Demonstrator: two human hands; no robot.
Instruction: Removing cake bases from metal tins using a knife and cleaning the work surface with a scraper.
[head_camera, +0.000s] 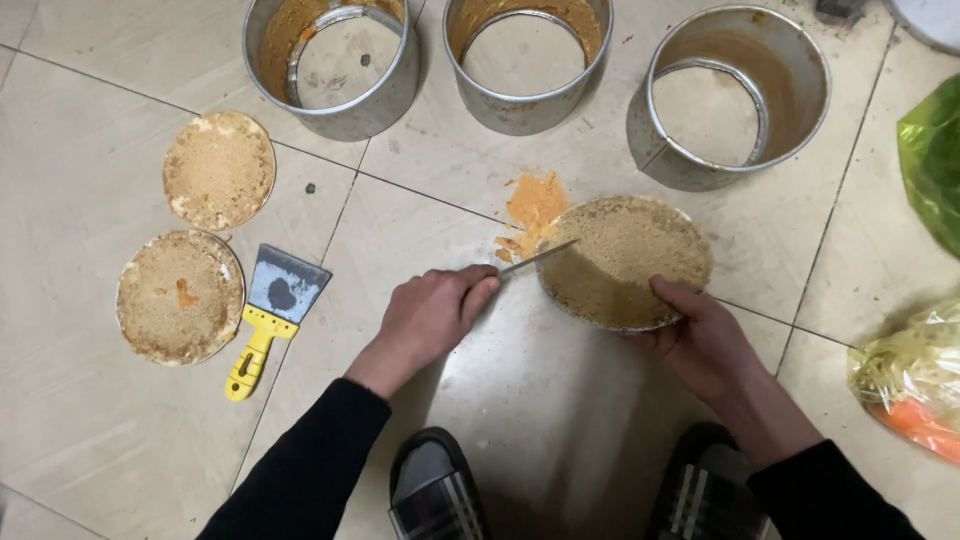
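My left hand (432, 318) grips a thin metal knife (537, 258), its blade lying across the edge of a round metal disc (625, 262) coated with brown crumbly crust. My right hand (702, 338) holds that disc by its near rim, tilted up off the tiled floor. A small heap of orange scrapings (533, 206) lies on the floor just left of the disc. Both sleeves are black.
Three open metal ring moulds (335, 62) (527, 58) (738, 92) stand in a row at the back. Two more crusted discs (219, 169) (180, 295) lie at the left beside a yellow-handled scraper (273, 310). Plastic bags of vegetables (915, 375) sit at the right. My slippers (436, 488) show below.
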